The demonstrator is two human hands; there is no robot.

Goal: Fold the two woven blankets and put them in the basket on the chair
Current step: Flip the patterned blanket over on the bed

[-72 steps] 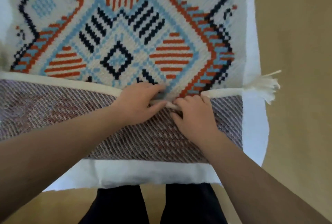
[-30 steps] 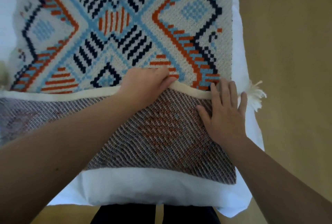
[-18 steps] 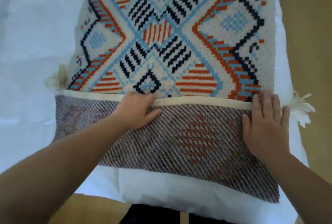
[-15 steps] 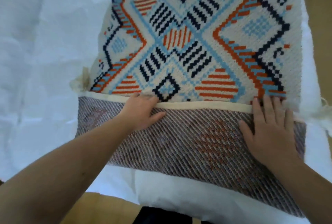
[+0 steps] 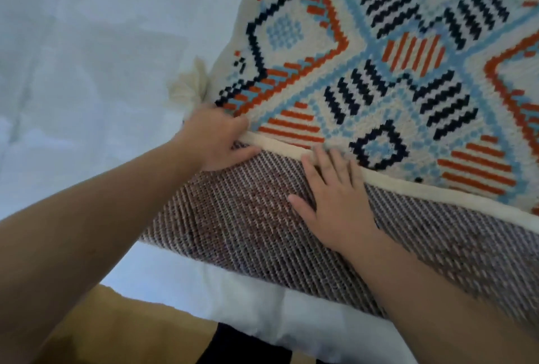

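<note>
The grip of the left hand (image 5: 215,136) pinches the hem corner of the cream woven blanket (image 5: 379,57) with orange, blue and navy pattern, centre-left. The right hand (image 5: 335,203) lies flat, fingers straight, on its brownish turned-over flap (image 5: 233,226), all on a white bed sheet (image 5: 87,43). Probably best: square that corner, then smooth outward.

A: What sort of place is this?
B: A home, probably a bedroom: a crinkled white sheet (image 5: 87,57) over a soft bed (image 5: 291,314), a cream woven blanket (image 5: 393,57) patterned orange, blue and navy on it, tan floor (image 5: 122,331) below.
</note>
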